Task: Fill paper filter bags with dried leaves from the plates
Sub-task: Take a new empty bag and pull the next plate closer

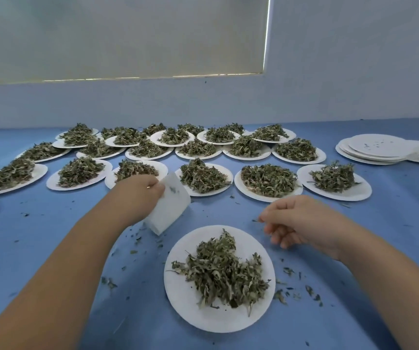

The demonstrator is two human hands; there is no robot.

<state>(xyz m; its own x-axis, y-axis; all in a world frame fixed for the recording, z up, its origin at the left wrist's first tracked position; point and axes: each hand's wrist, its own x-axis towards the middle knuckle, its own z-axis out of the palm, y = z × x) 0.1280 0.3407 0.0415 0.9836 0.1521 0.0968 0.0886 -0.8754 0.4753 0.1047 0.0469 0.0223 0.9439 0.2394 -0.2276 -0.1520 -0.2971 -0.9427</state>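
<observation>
A white paper filter bag (168, 207) hangs tilted above the blue table, and my left hand (137, 195) pinches its upper edge. A few green flecks show through the bag near its top. Right in front of me lies a white paper plate (190, 299) with a heap of dried leaves (222, 270). My right hand (297, 221) hovers just above and right of that plate, fingers loosely curled, thumb and forefinger pinching a small leaf scrap (256, 220).
Several more plates of dried leaves (269, 179) fill the table from the middle to the far wall. A stack of bare plates (372, 149) sits at the far right with white paper beside it. Leaf crumbs are scattered on the blue cloth (51, 218).
</observation>
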